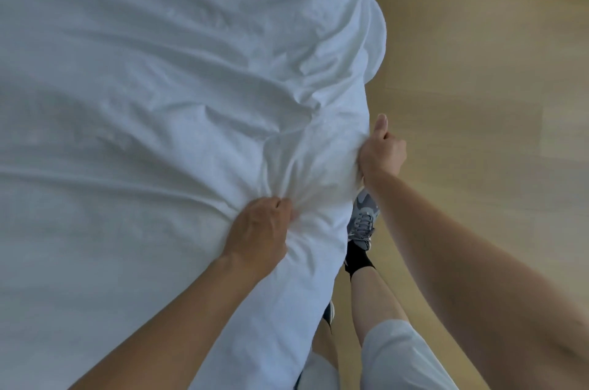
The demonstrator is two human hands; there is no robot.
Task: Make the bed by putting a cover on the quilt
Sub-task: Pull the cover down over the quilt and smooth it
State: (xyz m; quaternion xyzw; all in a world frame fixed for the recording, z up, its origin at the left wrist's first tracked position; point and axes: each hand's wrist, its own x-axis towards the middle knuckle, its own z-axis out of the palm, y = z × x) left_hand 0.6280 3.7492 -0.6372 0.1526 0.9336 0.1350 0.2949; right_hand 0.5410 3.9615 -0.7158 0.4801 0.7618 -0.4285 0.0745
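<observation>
A white quilt cover (159,102) lies wrinkled over the bed and fills the left and middle of the head view. My left hand (259,227) grips a bunch of the cover near the bed's right side, with folds running out from the fist. My right hand (382,150) holds the cover's right edge, fingers curled and thumb pointing up. I cannot tell whether the quilt is inside the cover.
A light wooden floor (494,55) runs along the right of the bed. My own legs, in light shorts, and a grey sneaker (363,220) over a black sock stand on it, close against the bed's side.
</observation>
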